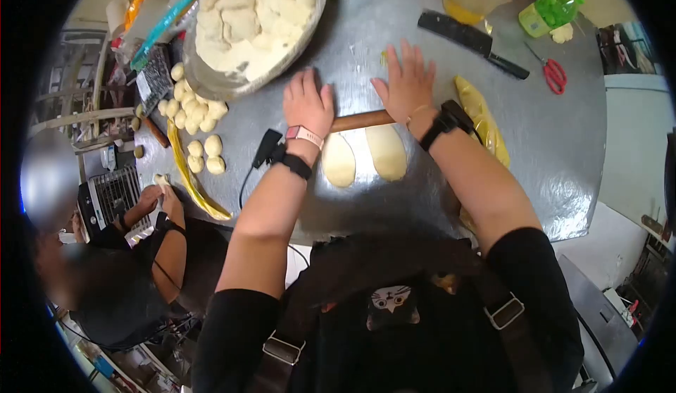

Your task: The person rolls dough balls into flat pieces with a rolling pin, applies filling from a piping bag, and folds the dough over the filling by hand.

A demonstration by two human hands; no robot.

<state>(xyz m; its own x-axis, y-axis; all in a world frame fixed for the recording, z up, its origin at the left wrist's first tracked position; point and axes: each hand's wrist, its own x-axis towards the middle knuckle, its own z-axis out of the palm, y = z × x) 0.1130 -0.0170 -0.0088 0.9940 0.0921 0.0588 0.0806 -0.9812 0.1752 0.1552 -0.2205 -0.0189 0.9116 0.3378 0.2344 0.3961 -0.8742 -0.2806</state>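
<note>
A wooden rolling pin (pixel 362 120) lies crosswise over the upper part of two flattened oval dough pieces, the left one (pixel 339 162) and the right one (pixel 386 155). My left hand (pixel 308 103) rests flat on the pin's left end, fingers pointing away from me. On the pin's right end lies my right hand (pixel 406 85), its fingers spread. Both palms hide the ends of the pin. The dough lies side by side on the metal table (pixel 436 203), with a narrow gap between the pieces.
A large bowl (pixel 264 72) of floured dough stands at the upper left, beside a pile of dough balls (pixel 190 104). A cleaver (pixel 458 32), red scissors (pixel 554 76), green bottle (pixel 551 13) and yellow plastic bag (pixel 481 118) are on the right. A co-worker's hands (pixel 158 197) hold dough at left.
</note>
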